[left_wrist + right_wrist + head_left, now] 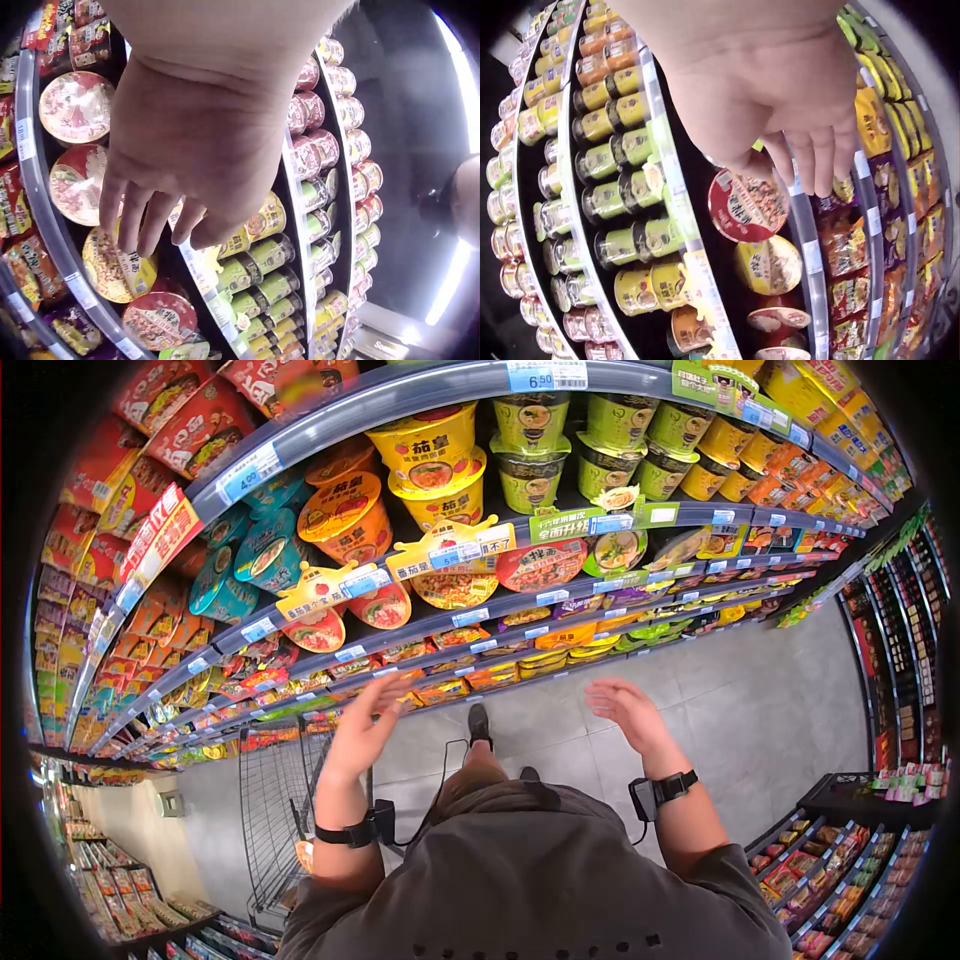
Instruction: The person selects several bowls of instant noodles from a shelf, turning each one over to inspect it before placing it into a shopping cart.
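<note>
Hands (627,712) raised apart before shelves (400,560), fingers loosely extended, palms empty.

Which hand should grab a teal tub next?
Probably the left hand: it looks empty and nearer the teal tubs; the right hand, also empty, is on the body's far side.

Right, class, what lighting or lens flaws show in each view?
Head view: rails bowed, corners black. Left wrist view: lamps blown out, left hand shaded. Right wrist view: rails curved too, small print mostly unreadable, corners dark.
</note>
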`<state>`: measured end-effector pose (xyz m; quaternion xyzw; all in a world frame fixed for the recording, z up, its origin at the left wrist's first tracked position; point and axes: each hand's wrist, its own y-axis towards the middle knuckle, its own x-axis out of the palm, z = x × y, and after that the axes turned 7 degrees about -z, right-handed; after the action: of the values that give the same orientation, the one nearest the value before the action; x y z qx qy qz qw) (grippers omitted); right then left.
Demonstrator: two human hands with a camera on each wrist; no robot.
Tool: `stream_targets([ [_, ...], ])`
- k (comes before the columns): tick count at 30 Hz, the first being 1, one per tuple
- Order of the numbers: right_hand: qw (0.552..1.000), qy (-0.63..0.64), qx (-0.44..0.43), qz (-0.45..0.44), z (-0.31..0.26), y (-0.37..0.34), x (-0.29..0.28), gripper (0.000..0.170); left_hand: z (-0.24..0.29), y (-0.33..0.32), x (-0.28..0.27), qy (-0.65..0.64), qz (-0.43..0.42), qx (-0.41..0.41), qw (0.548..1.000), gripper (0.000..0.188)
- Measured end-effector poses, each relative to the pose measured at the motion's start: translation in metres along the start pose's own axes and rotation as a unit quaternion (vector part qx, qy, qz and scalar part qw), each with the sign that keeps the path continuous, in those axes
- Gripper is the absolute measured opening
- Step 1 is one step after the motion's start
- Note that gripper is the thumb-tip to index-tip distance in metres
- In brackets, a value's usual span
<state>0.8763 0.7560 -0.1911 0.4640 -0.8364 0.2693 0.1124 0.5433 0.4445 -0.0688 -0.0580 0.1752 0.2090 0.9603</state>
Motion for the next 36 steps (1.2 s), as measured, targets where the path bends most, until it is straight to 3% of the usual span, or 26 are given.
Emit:
stream_targets([
  [4, 0.994, -0.078, -0.048, -0.056, -0.068, 0.025, 0.059, 0.036, 0.037, 0.035, -0.032, 0.045, 0.038, 0.046, 0.997, 0.049],
  [9, 0.981, -0.136, -0.112, -0.081, -0.135, 0.055, 0.11, 0.035, 0.074, 0.099, -0.059, 0.045, 0.088, 0.18, 0.979, 0.05],
  [12, 0.958, -0.17, -0.187, -0.137, -0.174, 0.071, 0.143, 0.041, 0.088, 0.136, -0.071, 0.11, 0.102, 0.255, 0.955, 0.05],
  [15, 0.929, -0.167, -0.274, -0.184, -0.2, 0.092, 0.172, 0.042, 0.106, 0.161, -0.072, 0.041, 0.121, 0.257, 0.958, 0.045],
  [21, 0.894, -0.211, -0.341, -0.202, -0.228, 0.127, 0.208, 0.052, 0.099, 0.189, -0.095, 0.1, 0.089, 0.238, 0.962, 0.053],
  [23, 0.863, -0.285, -0.378, -0.175, -0.231, 0.139, 0.211, 0.054, 0.102, 0.2, -0.095, -0.01, 0.054, 0.273, 0.961, 0.061],
  [25, 0.873, -0.277, -0.37, -0.157, -0.234, 0.145, 0.218, 0.054, 0.102, 0.207, -0.097, -0.012, 0.038, 0.269, 0.962, 0.067],
  [28, 0.853, -0.298, -0.402, -0.148, -0.234, 0.157, 0.223, 0.054, 0.102, 0.213, -0.103, 0.039, 0.006, 0.202, 0.979, 0.067],
  [31, 0.853, -0.301, -0.402, -0.143, -0.235, 0.16, 0.223, 0.054, 0.109, 0.215, -0.103, 0.064, -0.039, 0.2, 0.977, 0.067],
  [36, 0.851, -0.298, -0.406, -0.147, -0.234, 0.157, 0.221, 0.051, 0.111, 0.211, -0.108, 0.127, -0.028, 0.17, 0.977, 0.063],
])
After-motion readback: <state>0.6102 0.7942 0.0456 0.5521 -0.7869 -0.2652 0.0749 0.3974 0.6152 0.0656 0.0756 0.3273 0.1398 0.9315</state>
